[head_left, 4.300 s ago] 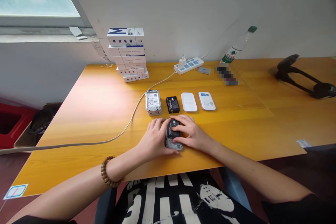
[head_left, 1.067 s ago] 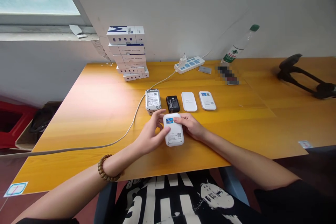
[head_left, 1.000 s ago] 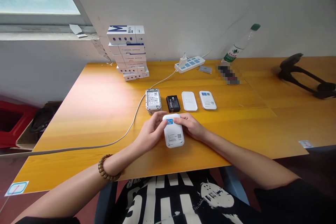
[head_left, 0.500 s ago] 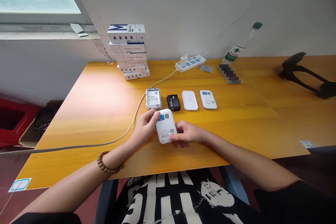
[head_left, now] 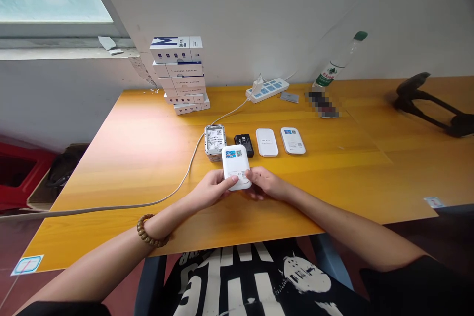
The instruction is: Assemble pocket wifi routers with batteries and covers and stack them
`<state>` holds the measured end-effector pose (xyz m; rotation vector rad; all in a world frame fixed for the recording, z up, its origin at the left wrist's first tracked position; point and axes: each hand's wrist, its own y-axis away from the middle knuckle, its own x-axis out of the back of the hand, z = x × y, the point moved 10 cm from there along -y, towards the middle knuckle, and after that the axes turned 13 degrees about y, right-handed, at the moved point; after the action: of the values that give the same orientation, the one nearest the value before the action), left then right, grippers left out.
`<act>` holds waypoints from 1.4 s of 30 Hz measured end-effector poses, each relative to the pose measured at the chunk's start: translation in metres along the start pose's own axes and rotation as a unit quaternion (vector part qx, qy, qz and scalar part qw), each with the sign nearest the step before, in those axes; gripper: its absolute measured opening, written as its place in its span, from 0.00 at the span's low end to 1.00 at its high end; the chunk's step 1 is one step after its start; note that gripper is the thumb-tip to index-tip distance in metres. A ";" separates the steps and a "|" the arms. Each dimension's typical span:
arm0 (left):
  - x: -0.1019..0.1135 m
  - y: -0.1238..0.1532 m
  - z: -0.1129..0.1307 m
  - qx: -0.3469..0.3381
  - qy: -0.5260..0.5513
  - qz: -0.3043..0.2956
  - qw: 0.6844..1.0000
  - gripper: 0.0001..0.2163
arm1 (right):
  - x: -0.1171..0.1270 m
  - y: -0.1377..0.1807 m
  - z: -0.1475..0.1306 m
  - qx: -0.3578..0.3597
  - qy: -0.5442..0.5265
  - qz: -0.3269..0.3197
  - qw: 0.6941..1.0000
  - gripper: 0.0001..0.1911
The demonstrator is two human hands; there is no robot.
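Here, a person's left hand [head_left: 212, 189] and right hand [head_left: 266, 183] hold a white pocket router [head_left: 236, 167] over the bench [head_left: 314, 197], both grips closed on its sides; a stack of routers [head_left: 215, 143], black 3000 mAh battery [head_left: 244, 145], white back cover [head_left: 266, 142] and second router [head_left: 292, 140] lie in a row just beyond.

A long honey-yellow wood-grain table [head_left: 122, 177] holds a stack of white cardboard boxes [head_left: 181, 76], a white power strip [head_left: 267, 90], and a row: an open silver-edged pocket router [head_left: 215, 142], a black rectangular battery [head_left: 244, 144], a white plastic back cover [head_left: 266, 142], and a white pocket router [head_left: 292, 140].

Left of the white power strip [head_left: 267, 90], white boxes [head_left: 179, 74] stack against the wall [head_left: 259, 10]; right of it lean a clear water bottle [head_left: 338, 59] and, farther along the counter [head_left: 111, 173], a black stand [head_left: 425, 103].
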<state>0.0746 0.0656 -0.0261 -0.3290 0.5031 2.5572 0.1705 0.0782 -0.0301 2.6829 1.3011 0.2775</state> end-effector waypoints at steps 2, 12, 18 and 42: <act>0.002 -0.001 -0.002 -0.001 -0.003 0.014 1.000 0.26 | -0.001 -0.001 0.001 -0.001 -0.013 0.006 1.000 0.31; 0.005 -0.003 -0.007 -0.022 -0.025 0.047 0.998 0.31 | -0.001 0.000 0.005 -0.014 -0.072 0.049 0.996 0.22; -0.002 -0.003 0.000 -0.058 -0.025 0.011 0.998 0.25 | -0.005 0.003 0.001 0.006 -0.085 0.074 0.994 0.25; -0.004 -0.001 -0.019 0.000 -0.025 -0.004 1.000 0.29 | 0.015 0.032 -0.066 0.131 0.536 0.184 0.814 0.62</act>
<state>0.0810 0.0568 -0.0420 -0.2657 0.4813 2.5513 0.1887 0.0742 0.0425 3.0319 0.9469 2.0201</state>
